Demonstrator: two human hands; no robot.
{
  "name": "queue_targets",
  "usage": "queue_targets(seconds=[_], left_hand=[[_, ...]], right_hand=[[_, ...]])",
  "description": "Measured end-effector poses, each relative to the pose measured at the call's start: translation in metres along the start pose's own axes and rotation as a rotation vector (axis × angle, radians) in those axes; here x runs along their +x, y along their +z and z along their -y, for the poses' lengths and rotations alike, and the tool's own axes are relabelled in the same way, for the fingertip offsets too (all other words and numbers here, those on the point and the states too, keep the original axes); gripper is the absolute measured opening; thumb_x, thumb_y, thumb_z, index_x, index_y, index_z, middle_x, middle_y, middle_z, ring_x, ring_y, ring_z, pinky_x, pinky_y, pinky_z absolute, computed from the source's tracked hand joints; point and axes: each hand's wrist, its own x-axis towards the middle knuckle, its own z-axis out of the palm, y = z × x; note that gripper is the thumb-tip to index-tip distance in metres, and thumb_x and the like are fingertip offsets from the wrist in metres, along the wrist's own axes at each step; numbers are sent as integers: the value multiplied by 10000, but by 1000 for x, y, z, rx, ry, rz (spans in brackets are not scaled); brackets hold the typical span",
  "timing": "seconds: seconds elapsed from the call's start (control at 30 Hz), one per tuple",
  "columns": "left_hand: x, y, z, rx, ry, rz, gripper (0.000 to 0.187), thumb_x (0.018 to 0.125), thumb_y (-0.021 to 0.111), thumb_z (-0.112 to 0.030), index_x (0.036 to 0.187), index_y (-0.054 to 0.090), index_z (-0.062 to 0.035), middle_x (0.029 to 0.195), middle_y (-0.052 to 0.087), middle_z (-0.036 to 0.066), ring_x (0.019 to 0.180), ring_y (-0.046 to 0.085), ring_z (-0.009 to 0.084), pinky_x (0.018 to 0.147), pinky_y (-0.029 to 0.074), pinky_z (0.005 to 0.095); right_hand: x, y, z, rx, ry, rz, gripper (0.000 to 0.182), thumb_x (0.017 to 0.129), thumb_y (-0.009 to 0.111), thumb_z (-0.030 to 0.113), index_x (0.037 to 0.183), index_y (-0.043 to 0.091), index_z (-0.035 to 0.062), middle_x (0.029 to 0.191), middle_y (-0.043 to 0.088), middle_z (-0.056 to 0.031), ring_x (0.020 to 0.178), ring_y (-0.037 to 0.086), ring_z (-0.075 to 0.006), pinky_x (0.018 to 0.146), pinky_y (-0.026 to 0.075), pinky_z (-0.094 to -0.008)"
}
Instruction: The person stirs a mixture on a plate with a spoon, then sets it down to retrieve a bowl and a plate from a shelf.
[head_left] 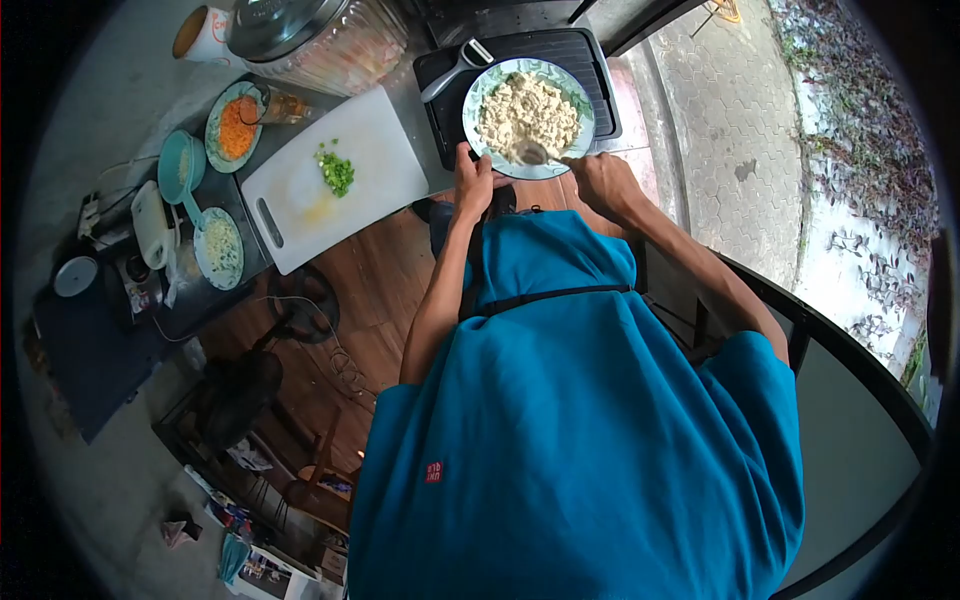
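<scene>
A plate with a green-patterned rim [586, 108] holds pale crumbled food [528, 108] that looks like tofu or egg. My left hand [474, 182] grips the plate's near left edge, fingers closed at the rim. At the near right edge, my right hand [606, 186] is closed around the handle of a spoon [531, 152]. The spoon's bowl rests in the crumbled food, slightly blurred. Under the plate lies a black griddle-like tray [440, 135]. On that tray, left of the plate, is a grey peeler [455, 71].
A white cutting board [290, 190] carries chopped green onion [337, 174]. Further left are a plate of shredded carrot [237, 128], a teal bowl [180, 165] and a plate of chopped pale food [220, 248]. A lidded glass jar [330, 55] stands behind the board.
</scene>
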Motion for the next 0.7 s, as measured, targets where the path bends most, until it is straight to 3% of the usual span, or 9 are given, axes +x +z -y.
queue_targets(seconds=[0.07,0.23,0.3,0.37,0.4,0.5,0.57,0.7], left_hand=[[-8,0,-1,-4,9,13,185,967,346,-52,1129,266,-9,1039,530,245,845,654,341,718,601,407],[-4,2,-7,-20,26,0,232,968,341,-57,1174,246,-6,1069,510,256,863,645,364,732,597,431],[-5,1,-10,45,-50,-5,277,974,337,-68,1219,223,-8,1124,490,282,931,624,376,804,573,433],[-6,-1,-9,41,-40,-12,266,969,339,-57,1207,231,-9,1102,495,269,903,631,368,778,581,434],[-5,-2,-6,35,-27,-15,255,965,341,-46,1195,238,-9,1081,500,257,875,638,360,752,589,435],[-2,-4,-4,65,-11,-21,266,960,347,-36,1203,243,-17,1049,507,240,833,647,342,718,597,432],[-5,-4,-6,72,-45,35,288,966,332,-52,1224,215,7,1136,482,286,924,628,376,778,584,423],[-5,-2,-4,66,-4,32,303,965,338,-55,1230,204,9,1141,481,287,908,633,375,775,584,417]], right_hand=[[7,11,0,-3,62,57,150,787,502,77,746,629,9,595,565,-261,572,591,-414,545,473,-506],[25,14,-12,250,49,-80,196,820,523,114,891,692,45,671,598,-263,631,615,-404,598,500,-483],[25,1,-19,224,43,-55,207,830,540,132,948,701,76,699,610,-252,629,618,-393,595,507,-465],[17,-29,-15,153,106,7,209,813,552,53,960,700,43,767,629,-256,668,642,-356,614,515,-398],[13,-34,-22,119,30,-34,202,823,557,79,959,706,59,759,637,-236,653,643,-348,589,515,-408],[1,-38,-27,2,75,47,224,819,526,117,941,713,124,679,616,-227,612,627,-354,583,513,-445],[2,-18,-28,-4,109,53,231,811,511,108,924,712,111,669,610,-232,615,627,-370,584,513,-454],[14,4,-25,73,176,23,203,806,504,105,860,695,65,675,605,-242,614,615,-403,582,505,-476]])
